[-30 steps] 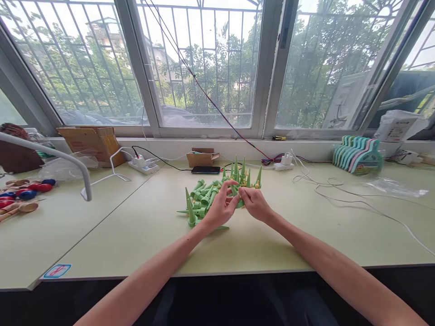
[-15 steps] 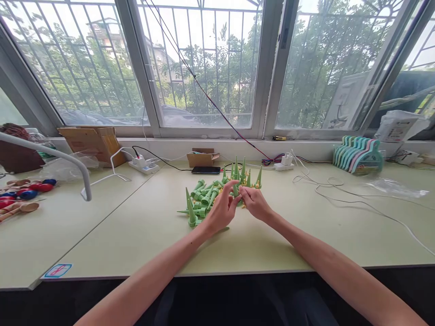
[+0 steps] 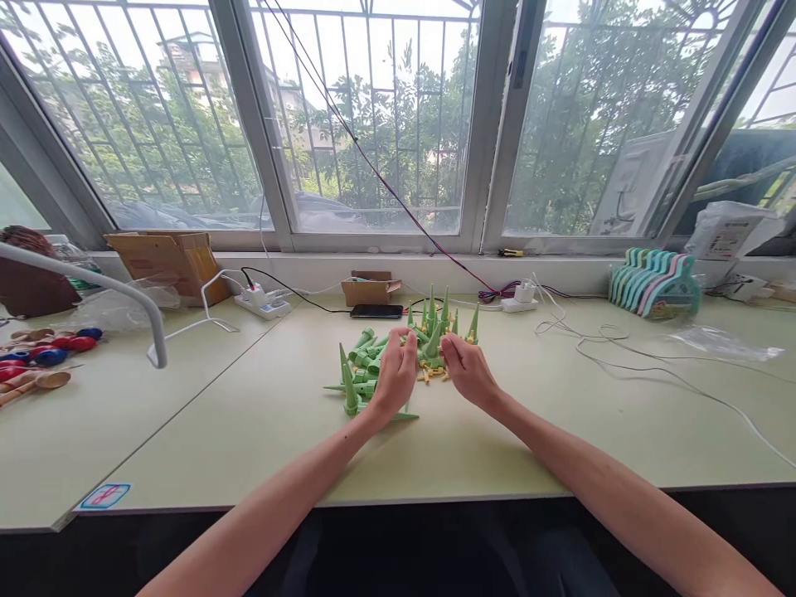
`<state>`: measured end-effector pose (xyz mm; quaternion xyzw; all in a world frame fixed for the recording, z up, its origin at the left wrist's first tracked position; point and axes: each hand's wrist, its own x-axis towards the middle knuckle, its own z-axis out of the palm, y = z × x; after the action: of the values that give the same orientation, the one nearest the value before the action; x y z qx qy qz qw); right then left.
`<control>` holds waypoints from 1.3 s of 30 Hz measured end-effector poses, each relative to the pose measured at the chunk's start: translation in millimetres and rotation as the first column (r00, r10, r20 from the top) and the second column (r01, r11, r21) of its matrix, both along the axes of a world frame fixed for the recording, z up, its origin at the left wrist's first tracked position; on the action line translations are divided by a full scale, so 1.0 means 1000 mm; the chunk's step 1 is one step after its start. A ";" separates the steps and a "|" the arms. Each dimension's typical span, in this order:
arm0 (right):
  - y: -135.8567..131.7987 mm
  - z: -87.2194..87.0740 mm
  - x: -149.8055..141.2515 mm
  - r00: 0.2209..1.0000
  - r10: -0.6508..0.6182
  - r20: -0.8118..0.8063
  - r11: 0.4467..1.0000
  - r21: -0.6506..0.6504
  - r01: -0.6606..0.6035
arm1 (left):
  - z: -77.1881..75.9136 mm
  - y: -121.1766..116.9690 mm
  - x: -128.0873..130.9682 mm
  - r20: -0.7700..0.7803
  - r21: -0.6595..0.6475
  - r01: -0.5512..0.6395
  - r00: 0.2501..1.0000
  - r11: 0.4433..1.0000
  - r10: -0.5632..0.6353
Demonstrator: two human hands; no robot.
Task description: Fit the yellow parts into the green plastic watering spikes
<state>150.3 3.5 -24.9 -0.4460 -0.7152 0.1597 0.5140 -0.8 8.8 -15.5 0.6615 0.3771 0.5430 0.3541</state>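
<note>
My left hand (image 3: 396, 371) is over the right side of a heap of green plastic spikes (image 3: 366, 358), its fingers curled in towards the thumb. Whatever it may hold is hidden behind the fingers. To its right, my right hand (image 3: 469, 370) is closed in a pinch, and anything between its fingertips is too small or covered to make out. A tilted green spike (image 3: 434, 343) shows between the two hands. Behind them several green spikes (image 3: 445, 311) stand upright. Small yellow pieces (image 3: 426, 375) lie on the table around their bases.
A black phone (image 3: 376, 312) lies behind the heap, with a small open cardboard box (image 3: 371, 288) beyond it. Pastel hangers (image 3: 656, 283) stand at the right, near white cables (image 3: 613, 336). At left are a power strip (image 3: 264, 305) and red and blue wooden pieces (image 3: 53, 352).
My left hand has drawn away to the left from my right hand, and its raised index finger has curled in. My right hand has stayed almost in place. A tilted spike now shows between them.
</note>
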 end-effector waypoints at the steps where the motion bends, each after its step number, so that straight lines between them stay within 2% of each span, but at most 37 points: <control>1: 0.000 0.000 0.000 1.000 -0.003 0.007 1.000 0.007 0.003 | 0.000 0.000 0.000 0.012 -0.043 0.025 1.000 0.999 -0.024; 4: 0.001 0.000 0.001 0.998 0.031 0.047 0.999 0.018 -0.032 | -0.001 0.002 0.001 0.065 -0.156 0.140 0.989 0.978 -0.131; 7: 0.001 -0.001 0.001 0.993 0.098 0.071 0.995 0.012 -0.099 | -0.002 0.003 -0.001 0.067 -0.204 0.207 0.978 0.957 -0.197; 19: 0.005 -0.004 0.002 0.989 0.137 0.049 0.991 -0.012 -0.136 | 0.000 0.005 -0.003 0.126 -0.283 0.283 0.958 0.916 -0.257; 24: 0.005 -0.004 0.003 0.990 0.132 0.054 0.991 -0.035 -0.131 | -0.002 0.005 -0.003 0.102 -0.238 0.272 0.962 0.933 -0.254; 30: 0.005 -0.004 0.002 0.992 0.116 0.040 0.992 -0.058 -0.113 | -0.006 0.005 -0.003 0.005 -0.129 0.235 0.972 0.963 -0.236; 39: 0.007 -0.004 0.002 0.993 0.115 -0.023 0.989 -0.096 -0.117 | -0.009 0.004 -0.007 -0.200 0.041 0.112 0.975 0.993 -0.102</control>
<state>152.1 10.6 -29.0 -0.4266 -0.7269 0.2276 0.4877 -7.5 12.6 -24.1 0.7404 0.3601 0.4644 0.3263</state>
